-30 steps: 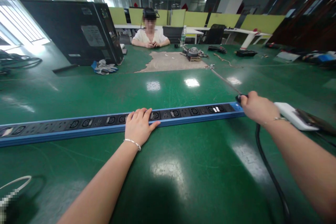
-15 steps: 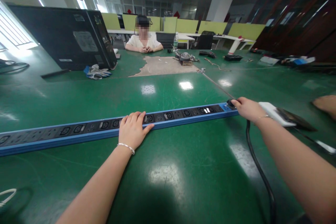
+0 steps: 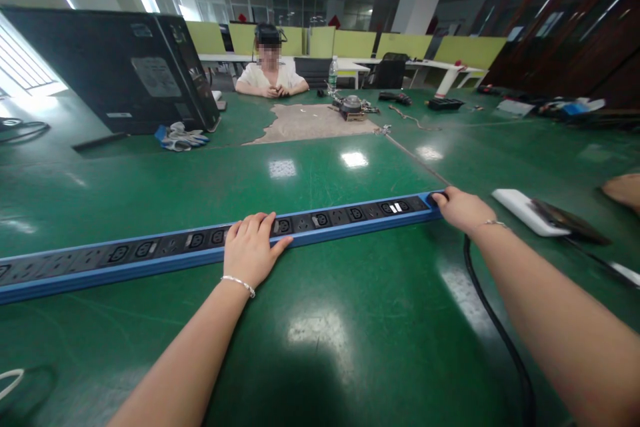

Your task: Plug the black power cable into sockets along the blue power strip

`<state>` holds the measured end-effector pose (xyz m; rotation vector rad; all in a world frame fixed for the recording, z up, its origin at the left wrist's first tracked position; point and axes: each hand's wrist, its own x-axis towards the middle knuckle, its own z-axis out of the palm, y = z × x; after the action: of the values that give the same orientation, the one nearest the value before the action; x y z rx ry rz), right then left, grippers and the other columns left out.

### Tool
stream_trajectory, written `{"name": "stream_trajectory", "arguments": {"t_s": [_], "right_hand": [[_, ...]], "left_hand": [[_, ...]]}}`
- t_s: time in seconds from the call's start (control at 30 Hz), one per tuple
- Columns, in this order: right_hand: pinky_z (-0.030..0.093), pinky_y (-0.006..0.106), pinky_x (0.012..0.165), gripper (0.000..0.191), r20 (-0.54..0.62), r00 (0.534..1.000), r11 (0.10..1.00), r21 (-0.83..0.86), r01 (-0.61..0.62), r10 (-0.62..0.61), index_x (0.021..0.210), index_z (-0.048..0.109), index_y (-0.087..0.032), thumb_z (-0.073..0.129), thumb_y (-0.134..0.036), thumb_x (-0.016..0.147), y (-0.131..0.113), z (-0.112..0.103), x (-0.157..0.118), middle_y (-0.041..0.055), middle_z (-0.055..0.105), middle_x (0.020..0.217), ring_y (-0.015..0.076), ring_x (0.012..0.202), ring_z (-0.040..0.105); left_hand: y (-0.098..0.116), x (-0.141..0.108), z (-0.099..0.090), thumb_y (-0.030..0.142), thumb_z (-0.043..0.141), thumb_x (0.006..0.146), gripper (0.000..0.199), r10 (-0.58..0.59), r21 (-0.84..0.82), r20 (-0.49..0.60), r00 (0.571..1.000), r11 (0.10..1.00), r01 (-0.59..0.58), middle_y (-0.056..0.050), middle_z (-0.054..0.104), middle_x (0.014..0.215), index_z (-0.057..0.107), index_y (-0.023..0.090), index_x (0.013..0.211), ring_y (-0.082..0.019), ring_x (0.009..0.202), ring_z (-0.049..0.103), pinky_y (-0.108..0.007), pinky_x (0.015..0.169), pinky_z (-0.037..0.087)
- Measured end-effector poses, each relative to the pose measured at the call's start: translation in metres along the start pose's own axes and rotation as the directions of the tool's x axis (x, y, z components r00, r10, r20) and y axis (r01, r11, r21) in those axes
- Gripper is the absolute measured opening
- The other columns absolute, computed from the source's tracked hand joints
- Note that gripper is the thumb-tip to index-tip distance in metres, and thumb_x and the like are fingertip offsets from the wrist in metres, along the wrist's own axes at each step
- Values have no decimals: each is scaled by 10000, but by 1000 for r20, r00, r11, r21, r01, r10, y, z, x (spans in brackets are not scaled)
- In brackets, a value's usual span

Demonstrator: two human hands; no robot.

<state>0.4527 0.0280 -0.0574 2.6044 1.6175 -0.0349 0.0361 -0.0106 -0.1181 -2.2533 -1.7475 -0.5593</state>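
A long blue power strip point(image 3: 330, 232) with a row of black sockets lies slantwise across the table and runs out of view on the left. My left hand point(image 3: 251, 243) lies over its middle, fingers on the far side and thumb along the near edge, gripping it. At the strip's right end, my right hand point(image 3: 465, 210) is closed around a black plug point(image 3: 439, 197), mostly hidden by the fingers. The plug sits against the blue end part; how deep it is seated I cannot tell. A thick black cable point(image 3: 480, 293) hangs from under this hand and curves toward me.
On the green table point(image 3: 370, 320) stand a black computer case point(image 3: 115, 73) at left, with work gloves point(image 3: 181, 137) beside it. A white box-like object point(image 3: 527, 210) lies right of my hand. Across the table sits a person point(image 3: 271, 77) near a water bottle point(image 3: 333, 75).
My right hand has shifted slightly left with the black plug, which is now lower against the strip's end. My left hand stays on the strip. The view has moved a little.
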Motion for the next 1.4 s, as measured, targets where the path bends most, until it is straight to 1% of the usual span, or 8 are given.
{"name": "stream_trajectory", "arguments": {"t_s": [0.1, 0.3, 0.73, 0.83, 0.93, 1.07, 1.13, 1.4], "right_hand": [[434, 383, 740, 470, -21, 999, 999, 5, -32, 32, 1078, 501, -140, 226, -466, 881, 0, 5, 2, 196, 621, 1004, 311, 921, 594], [444, 388, 734, 463, 16, 999, 999, -18, 47, -47, 1073, 498, -117, 234, -443, 878, 2, 5, 8, 208, 625, 971, 307, 895, 602], [443, 408, 738, 491, -72, 997, 996, 80, -32, 38, 1075, 502, -137, 230, -494, 876, -3, 13, -6, 202, 625, 996, 318, 909, 598], [437, 392, 722, 495, -133, 987, 992, 101, -71, 85, 1085, 503, -121, 234, -483, 880, -1, -4, -11, 216, 623, 985, 319, 899, 596], [423, 368, 707, 503, -271, 953, 986, 127, -106, 137, 1097, 499, -118, 212, -476, 891, 7, -37, -14, 228, 611, 1011, 312, 905, 587], [409, 332, 710, 473, -262, 965, 994, 109, 0, 29, 1036, 538, -131, 252, -475, 885, 11, -69, -19, 202, 608, 1042, 296, 941, 569], [411, 321, 715, 453, -227, 974, 995, 101, 24, -1, 1020, 550, -141, 267, -466, 880, 8, -66, -21, 181, 615, 1042, 288, 947, 571], [425, 312, 762, 425, -69, 995, 994, 82, 71, -66, 982, 568, -152, 274, -443, 885, -12, -16, -15, 171, 630, 1031, 264, 954, 592]], "left_hand": [[0, 0, 0, 577, 340, 840, 589, -4, 2, 0, 1000, 1000, 4, -119, 560, 1206, 499, 165, 1230, -266, 1133, 472, -428, 968, 302], [1, 1, -1, 573, 349, 836, 586, -3, 1, 3, 1000, 1000, 3, -123, 565, 1195, 506, 166, 1226, -268, 1127, 481, -432, 964, 307], [1, 2, -1, 592, 332, 831, 600, -24, 21, 4, 1000, 999, 24, -113, 570, 1190, 504, 180, 1232, -270, 1100, 493, -415, 937, 321], [1, 2, -1, 599, 327, 830, 607, -26, 34, 3, 1000, 999, 26, -110, 571, 1187, 508, 175, 1225, -267, 1094, 494, -408, 934, 323], [2, 2, -1, 599, 329, 829, 601, -23, 20, 3, 1000, 1000, 23, -115, 569, 1193, 514, 182, 1220, -268, 1101, 491, -412, 933, 321], [2, 2, -1, 587, 336, 831, 594, -19, -4, -3, 1000, 1000, 19, -121, 574, 1182, 514, 176, 1220, -271, 1104, 490, -423, 937, 319], [1, 1, -1, 585, 336, 832, 591, -16, -11, -6, 1000, 1000, 16, -120, 578, 1175, 514, 178, 1221, -271, 1103, 490, -427, 941, 318], [1, 1, -1, 581, 326, 841, 593, -4, 6, -18, 1000, 1000, 4, -117, 573, 1185, 508, 166, 1222, -262, 1104, 489, -409, 933, 323]]}}
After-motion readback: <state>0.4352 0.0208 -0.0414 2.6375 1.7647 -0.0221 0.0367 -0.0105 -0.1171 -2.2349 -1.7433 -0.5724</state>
